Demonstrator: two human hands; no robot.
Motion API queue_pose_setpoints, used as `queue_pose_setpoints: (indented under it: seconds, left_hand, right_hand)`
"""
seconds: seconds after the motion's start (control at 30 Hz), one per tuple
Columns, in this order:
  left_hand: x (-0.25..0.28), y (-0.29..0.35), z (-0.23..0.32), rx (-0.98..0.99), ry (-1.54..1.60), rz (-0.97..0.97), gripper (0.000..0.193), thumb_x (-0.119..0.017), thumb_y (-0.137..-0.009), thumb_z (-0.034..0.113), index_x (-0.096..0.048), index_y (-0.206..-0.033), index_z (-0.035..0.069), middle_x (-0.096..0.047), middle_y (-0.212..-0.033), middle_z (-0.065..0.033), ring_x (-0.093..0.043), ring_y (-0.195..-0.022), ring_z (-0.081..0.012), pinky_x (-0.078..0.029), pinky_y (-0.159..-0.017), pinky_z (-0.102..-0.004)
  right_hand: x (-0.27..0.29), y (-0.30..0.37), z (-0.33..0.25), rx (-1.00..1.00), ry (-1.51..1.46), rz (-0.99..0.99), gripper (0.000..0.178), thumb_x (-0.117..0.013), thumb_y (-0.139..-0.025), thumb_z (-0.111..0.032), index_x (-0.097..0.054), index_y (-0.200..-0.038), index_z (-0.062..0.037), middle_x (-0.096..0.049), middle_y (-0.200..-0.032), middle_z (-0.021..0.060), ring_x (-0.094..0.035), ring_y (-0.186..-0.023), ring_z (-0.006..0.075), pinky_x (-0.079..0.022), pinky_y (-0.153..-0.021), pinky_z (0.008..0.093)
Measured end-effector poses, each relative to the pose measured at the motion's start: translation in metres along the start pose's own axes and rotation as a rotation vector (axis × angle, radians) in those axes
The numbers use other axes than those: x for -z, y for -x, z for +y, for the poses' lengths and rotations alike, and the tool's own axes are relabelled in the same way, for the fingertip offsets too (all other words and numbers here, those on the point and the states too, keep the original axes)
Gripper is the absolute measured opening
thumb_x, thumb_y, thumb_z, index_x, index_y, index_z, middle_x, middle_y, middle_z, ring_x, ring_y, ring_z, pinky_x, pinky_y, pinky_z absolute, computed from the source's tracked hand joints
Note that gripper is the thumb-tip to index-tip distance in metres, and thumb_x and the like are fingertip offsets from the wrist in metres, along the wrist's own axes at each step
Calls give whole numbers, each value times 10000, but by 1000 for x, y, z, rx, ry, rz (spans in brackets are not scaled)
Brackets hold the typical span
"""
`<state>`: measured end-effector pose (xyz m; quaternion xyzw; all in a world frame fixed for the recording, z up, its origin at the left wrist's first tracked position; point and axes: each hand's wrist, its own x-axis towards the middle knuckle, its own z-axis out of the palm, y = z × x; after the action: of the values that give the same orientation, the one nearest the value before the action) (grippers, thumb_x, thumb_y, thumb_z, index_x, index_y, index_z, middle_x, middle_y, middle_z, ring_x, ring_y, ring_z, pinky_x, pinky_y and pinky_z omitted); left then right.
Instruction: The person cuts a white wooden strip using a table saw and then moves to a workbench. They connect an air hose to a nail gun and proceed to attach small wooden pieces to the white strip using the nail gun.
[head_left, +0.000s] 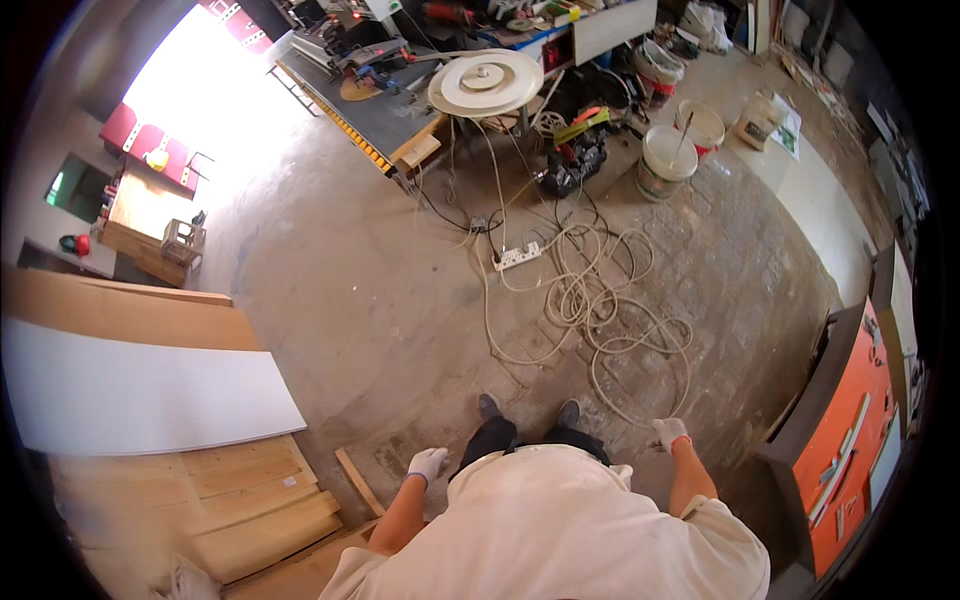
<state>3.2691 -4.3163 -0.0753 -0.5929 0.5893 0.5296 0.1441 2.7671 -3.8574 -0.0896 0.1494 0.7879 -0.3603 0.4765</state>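
Observation:
My left hand (428, 464), in a pale glove, hangs beside my left leg near a narrow wooden strip (359, 482) on the floor. It does not touch the strip. Out to the right, my right hand (669, 434) is also gloved, with an orange-red band at the wrist. It hangs above the floor near a loop of pale hose (640, 350). Both hands look loosely bent, with nothing visible in them. Coils of the hose lie ahead of my feet, beside a white power strip (518, 257).
Boards and a white panel (150, 385) are stacked at left. An orange-topped bench (845, 430) stands at right. Ahead are a cluttered worktable (375, 120), a round pale disc (485, 85), a black compressor-like machine (573, 168) and several buckets (667, 165).

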Motion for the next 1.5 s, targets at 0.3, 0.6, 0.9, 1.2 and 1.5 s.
queue_pose_setpoints:
  seconds: [0.3, 0.6, 0.9, 1.2, 1.5]
  left_hand:
    - [31, -27, -57, 111, 269, -84, 417, -677, -1062, 399, -784, -1173, 12, -795, -971, -139, -699, -751, -238, -547, -662, -402]
    - [133, -115, -90, 44, 452, -46, 407, -679, -1063, 375, -744, -1198, -3, -802, -981, -132, -724, -787, -234, -562, -684, -408]
    - [216, -184, -119, -550, -733, 109, 283, -737, -981, 362, -712, -1069, 94, -792, -1036, -222, -760, -997, -446, -601, -864, -577]
    - [214, -165, -121, 296, 777, -227, 281, -681, -1056, 328, -730, -1064, 51, -760, -915, -78, -743, -861, -229, -577, -702, -411]
    - [242, -211, -183, 123, 465, -312, 337, -688, -1055, 353, -722, -1190, 47, -767, -1059, -106, -737, -881, -279, -606, -751, -449]
  right_hand:
    - [-55, -7, -68, 156, 250, -3, 367, -692, -994, -276, -770, -1007, 82, -711, -811, 180, -775, -676, 330, -641, -598, 462]
    - [-178, 76, -111, 44, 347, -146, 389, -628, -1033, -265, -725, -1134, 98, -748, -956, 210, -809, -763, 342, -677, -665, 460]
    - [-224, 78, -125, 681, 1585, -112, 274, -694, -982, -258, -802, -1082, -27, -808, -1082, 229, -790, -986, 404, -619, -894, 514]
    - [-258, 116, -151, 276, 722, -16, 405, -614, -1061, -336, -746, -1031, 46, -778, -812, 150, -776, -721, 240, -608, -664, 434]
    - [-269, 110, -168, 141, 690, -57, 447, -599, -1022, -383, -787, -998, 23, -803, -875, 189, -779, -777, 292, -602, -764, 455]
